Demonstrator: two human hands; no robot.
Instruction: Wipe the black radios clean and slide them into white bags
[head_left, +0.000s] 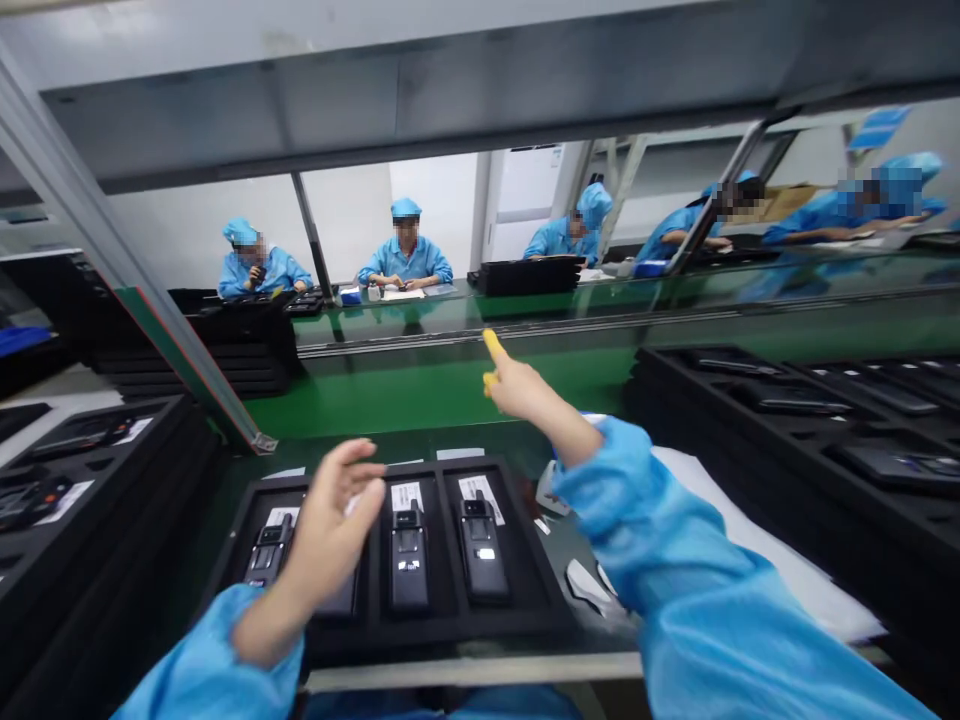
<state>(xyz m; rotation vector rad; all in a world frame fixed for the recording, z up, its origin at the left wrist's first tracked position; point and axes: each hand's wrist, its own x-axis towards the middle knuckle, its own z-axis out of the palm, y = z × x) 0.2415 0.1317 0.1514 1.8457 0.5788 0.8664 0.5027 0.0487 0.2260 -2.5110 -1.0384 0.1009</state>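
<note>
Two hands above a tray of black handsets at the tabletop's near edge.
Head view: the left hand [334, 520] hovers loose, fingers spread, over the tray [525, 600]; the right hand [517, 385] reaches toward the green belt [420, 395], apparently wearing yellow finger cots [491, 345], grasping nothing.

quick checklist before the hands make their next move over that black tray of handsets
1. Left hand free of load: ok, open and holding nothing, hovering over the black tray.
2. Right hand free: ok, reaching out over the green conveyor belt with nothing in its grip; yellow finger cots on its fingertips.
3. Handsets seated: ok for the two in plain view, the middle handset and the right handset; the ones under the left hand cannot tell.
4. Labels above each slot: ok for those visible.
5. White sheet beside the tray lying flat: ok.
</note>
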